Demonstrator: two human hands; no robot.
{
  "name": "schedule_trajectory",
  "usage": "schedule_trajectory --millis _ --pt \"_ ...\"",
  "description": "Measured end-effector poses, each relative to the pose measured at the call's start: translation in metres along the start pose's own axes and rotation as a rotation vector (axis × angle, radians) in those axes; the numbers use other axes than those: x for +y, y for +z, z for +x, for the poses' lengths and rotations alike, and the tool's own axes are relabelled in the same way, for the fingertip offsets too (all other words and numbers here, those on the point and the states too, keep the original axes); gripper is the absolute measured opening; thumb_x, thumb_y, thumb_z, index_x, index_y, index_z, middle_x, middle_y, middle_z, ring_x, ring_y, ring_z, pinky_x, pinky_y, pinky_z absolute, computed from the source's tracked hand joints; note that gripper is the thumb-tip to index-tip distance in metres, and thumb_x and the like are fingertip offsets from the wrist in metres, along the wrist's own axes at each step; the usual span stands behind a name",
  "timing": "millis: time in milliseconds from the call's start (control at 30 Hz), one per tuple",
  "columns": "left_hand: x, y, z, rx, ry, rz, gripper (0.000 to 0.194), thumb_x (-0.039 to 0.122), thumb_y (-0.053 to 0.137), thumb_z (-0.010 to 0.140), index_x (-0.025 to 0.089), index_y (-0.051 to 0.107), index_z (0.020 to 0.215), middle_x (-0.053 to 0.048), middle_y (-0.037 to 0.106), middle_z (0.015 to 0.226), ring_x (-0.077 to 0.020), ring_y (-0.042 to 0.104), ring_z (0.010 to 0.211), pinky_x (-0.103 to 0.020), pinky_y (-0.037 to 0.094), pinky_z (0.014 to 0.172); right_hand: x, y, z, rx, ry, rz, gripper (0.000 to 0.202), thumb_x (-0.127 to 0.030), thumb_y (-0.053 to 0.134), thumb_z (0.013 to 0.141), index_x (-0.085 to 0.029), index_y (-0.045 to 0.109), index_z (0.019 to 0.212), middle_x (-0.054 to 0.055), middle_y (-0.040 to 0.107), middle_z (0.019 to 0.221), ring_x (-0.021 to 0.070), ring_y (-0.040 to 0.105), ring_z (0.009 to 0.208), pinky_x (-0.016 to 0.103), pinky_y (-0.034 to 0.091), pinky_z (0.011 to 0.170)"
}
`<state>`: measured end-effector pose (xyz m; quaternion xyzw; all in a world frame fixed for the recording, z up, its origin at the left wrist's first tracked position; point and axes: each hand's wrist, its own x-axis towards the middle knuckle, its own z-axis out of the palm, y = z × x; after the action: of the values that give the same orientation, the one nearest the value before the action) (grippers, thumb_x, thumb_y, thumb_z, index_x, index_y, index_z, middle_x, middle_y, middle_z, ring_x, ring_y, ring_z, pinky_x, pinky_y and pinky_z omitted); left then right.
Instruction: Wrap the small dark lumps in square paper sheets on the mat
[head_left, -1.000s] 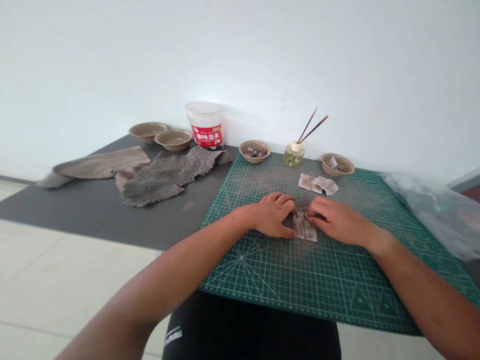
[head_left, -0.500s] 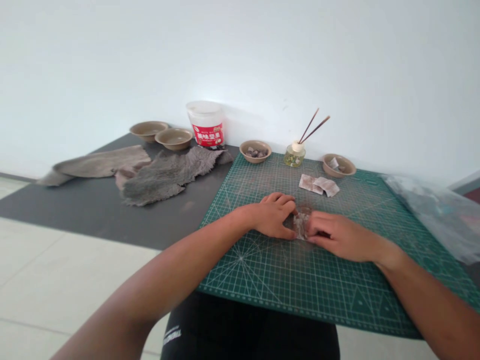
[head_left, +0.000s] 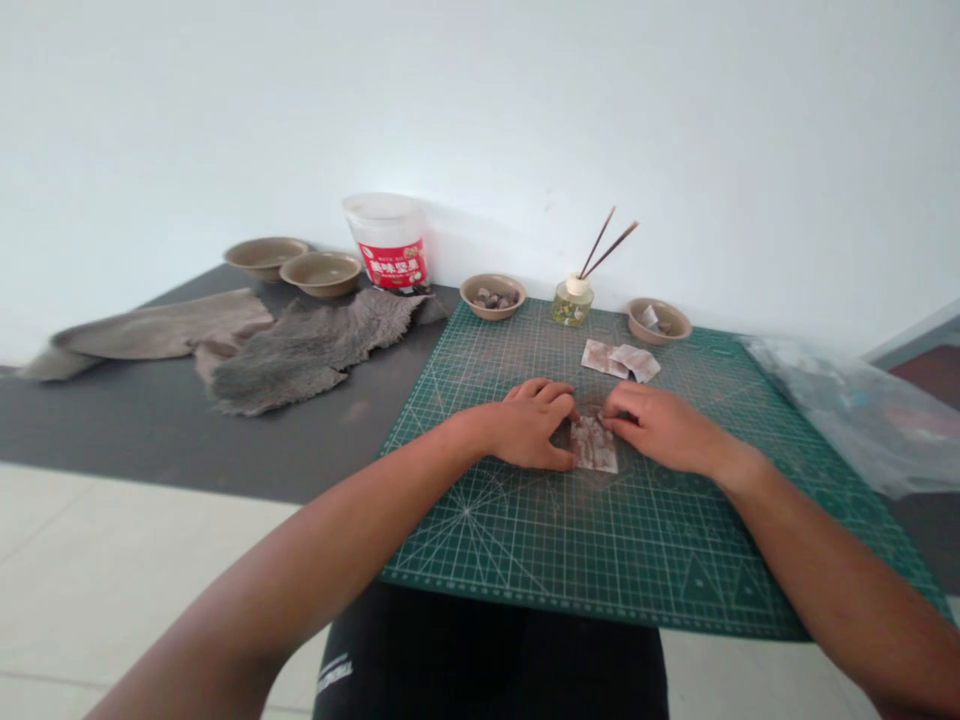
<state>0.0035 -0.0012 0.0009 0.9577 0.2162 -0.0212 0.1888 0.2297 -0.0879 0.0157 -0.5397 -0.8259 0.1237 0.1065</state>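
Observation:
A small whitish square piece with brown smudges point(head_left: 595, 446), like paper or thin cloth, lies flat on the green cutting mat point(head_left: 525, 550). My left hand point(head_left: 534, 425) rests at its left edge, fingers and thumb spread, fingertips touching its upper and lower left corners. At the upper right corner is my right hand point(head_left: 660, 425), its fingers pinched together; whatever they grip is hidden. Just beyond the hands lie two similar smudged pieces point(head_left: 604, 360), partly overlapping.
Along the wall stand a bowl of small stones point(head_left: 493, 298), a reed diffuser point(head_left: 573, 300), a bowl with folded scraps point(head_left: 660, 322), a white tub point(head_left: 388, 243) and two tan bowls point(head_left: 321, 274). Grey-brown rags point(head_left: 300, 350) lie at left, a clear plastic bag point(head_left: 847, 410) at right.
My right hand has moved from over the smudged piece up to its upper right corner, uncovering more of it. My left hand keeps its place at the left edge. The view has shifted slightly.

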Motion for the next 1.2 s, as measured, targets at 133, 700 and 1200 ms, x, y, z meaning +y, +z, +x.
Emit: schedule_trajectory --millis 133,700,1200 --pt "0.000 0.000 0.000 0.005 0.025 -0.012 0.062 0.059 0.062 0.082 0.021 0.049 0.129 -0.013 0.029 0.159 -0.0365 0.019 0.148 -0.053 0.023 0.118 -0.005 -0.001 -0.004 -0.186 -0.138 0.142 0.010 -0.025 0.057 0.095 -0.022 0.062 0.088 0.002 0.062 0.092 0.0170 0.060 0.087 0.029 0.045 0.076" --pt "-0.003 -0.001 0.000 0.257 0.125 -0.140 0.057 0.044 0.068 0.083 0.022 0.049 0.132 -0.014 0.040 0.151 -0.0340 0.030 0.144 -0.054 0.030 0.114 -0.005 0.008 -0.012 0.334 0.055 0.966 0.023 -0.031 0.068 0.090 -0.031 0.065 0.113 0.000 0.062 0.092 0.0148 0.057 0.076 0.028 0.049 0.067" --pt "0.044 0.015 0.016 0.975 0.276 -0.229 0.035 0.035 0.060 0.093 0.021 0.050 0.123 -0.009 0.062 0.124 -0.0246 0.055 0.119 -0.042 0.041 0.102 -0.019 0.012 -0.005 0.432 -0.092 1.682 0.010 -0.019 0.069 0.089 -0.026 0.071 0.096 -0.001 0.068 0.109 0.0108 0.066 0.092 0.022 0.060 0.080"
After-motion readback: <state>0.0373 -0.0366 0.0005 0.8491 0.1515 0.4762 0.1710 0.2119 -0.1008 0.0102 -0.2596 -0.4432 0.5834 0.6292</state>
